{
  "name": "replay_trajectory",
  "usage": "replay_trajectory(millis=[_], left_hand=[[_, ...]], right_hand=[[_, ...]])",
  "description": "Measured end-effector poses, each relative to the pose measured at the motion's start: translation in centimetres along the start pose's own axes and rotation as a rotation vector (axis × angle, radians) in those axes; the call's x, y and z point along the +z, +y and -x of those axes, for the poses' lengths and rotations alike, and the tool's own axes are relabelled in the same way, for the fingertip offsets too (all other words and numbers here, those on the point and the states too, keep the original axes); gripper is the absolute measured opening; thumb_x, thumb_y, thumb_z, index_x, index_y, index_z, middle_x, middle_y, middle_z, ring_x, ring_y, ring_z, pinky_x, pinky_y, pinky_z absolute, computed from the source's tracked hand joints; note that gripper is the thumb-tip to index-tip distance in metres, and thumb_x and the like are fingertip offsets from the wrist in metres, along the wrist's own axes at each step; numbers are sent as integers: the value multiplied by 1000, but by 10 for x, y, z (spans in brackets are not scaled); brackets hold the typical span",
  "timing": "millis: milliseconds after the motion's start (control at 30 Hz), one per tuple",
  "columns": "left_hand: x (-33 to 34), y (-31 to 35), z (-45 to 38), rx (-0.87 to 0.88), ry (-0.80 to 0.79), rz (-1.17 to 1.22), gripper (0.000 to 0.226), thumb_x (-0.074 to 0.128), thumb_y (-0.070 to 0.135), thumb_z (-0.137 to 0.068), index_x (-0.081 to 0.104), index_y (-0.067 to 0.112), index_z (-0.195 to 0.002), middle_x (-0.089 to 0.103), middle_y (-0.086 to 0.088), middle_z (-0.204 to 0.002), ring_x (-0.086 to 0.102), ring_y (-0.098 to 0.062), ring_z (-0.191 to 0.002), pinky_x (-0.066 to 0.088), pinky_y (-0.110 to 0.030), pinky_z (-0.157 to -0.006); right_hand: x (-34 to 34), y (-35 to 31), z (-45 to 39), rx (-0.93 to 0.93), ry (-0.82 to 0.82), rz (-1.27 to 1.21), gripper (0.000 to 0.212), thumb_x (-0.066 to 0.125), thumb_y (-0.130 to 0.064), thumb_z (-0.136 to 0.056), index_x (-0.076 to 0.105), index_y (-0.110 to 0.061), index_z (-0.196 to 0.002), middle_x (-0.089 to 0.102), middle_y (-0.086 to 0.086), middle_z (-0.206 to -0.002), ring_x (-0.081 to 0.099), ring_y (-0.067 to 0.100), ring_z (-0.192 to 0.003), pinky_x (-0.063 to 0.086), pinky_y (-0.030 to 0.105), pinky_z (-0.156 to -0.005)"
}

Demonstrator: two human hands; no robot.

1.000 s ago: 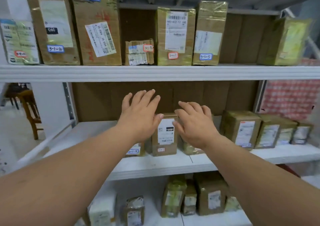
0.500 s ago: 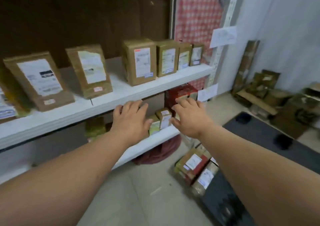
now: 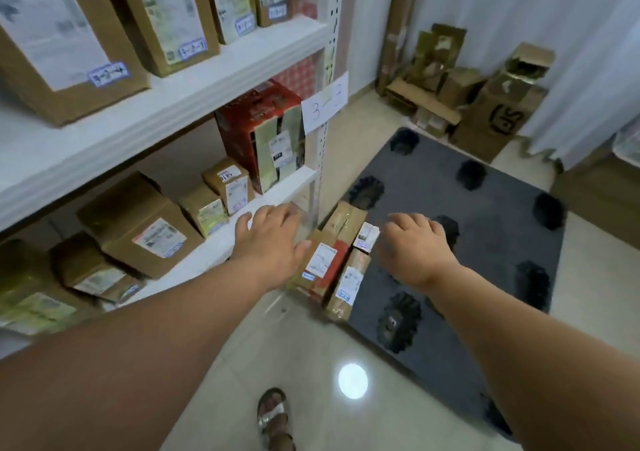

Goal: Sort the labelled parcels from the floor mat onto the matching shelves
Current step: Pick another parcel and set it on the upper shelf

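Left hand (image 3: 268,239) spread, nothing held; right hand (image 3: 415,248) loosely curled, nothing held. Parcels (image 3: 332,260), about 3, seen between and below hands at mat (image 3: 485,242) corner, not yet sorted. Shelves (image 3: 166,104) left of hands already stocked. Small labels blurred, unreadable; parcel count uncertain.

Both forearms are bare, no sleeves showing; at six o'clock, one foot wears a silver strappy sandal (image 3: 273,416).
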State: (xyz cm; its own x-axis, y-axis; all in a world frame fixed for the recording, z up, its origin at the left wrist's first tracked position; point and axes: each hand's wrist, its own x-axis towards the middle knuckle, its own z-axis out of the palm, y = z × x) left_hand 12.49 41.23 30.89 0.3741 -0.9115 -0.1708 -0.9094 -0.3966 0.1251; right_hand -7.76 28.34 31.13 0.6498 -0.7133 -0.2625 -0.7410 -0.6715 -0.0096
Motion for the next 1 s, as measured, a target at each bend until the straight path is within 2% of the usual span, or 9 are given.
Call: replay_trajectory(millis=[367,533,700,800,1000], left_hand=[[96,17,-100,57,-249,-60,59,39,50,-99,26,28,-151,25,2,-158,21,-22,-144,17,-45,-114],[146,31,-143,-13,-313,-49,62,41,50,-98,20,31,-153,29,3,-155,26,-24,-142,22,-47,-112],[205,34,-189,-65,-352,-71,59,47,50,-95,32,29,-147,40,2,-144,35,-25,-134,29,-43,-106],[245,31,-209,-116,-385,-56,56,50,47,-94,37,28,-145,39,0,-147,35,-27,-136,28,-44,-107],[322,7,-233,-176,-482,-83,53,51,41,-96,36,28,-146,35,1,-152,30,-26,-140,24,-43,-111]], right_hand=[[97,44,-58,134,-256,-136,44,46,-33,-96,45,-23,-139,35,2,-151,27,29,-138,24,45,-111],[142,83,-105,134,-349,-163,43,46,-31,-96,44,-21,-138,37,5,-147,28,30,-137,24,46,-111],[199,112,-153,115,-421,-194,41,51,-24,-93,47,-19,-134,40,7,-142,32,31,-132,27,46,-108],[241,118,-172,111,-487,-222,39,53,-22,-92,49,-18,-130,41,7,-139,33,31,-132,28,44,-107],[324,107,-195,131,-598,-291,42,54,-23,-92,48,-18,-134,43,7,-138,36,31,-130,31,44,-108]])
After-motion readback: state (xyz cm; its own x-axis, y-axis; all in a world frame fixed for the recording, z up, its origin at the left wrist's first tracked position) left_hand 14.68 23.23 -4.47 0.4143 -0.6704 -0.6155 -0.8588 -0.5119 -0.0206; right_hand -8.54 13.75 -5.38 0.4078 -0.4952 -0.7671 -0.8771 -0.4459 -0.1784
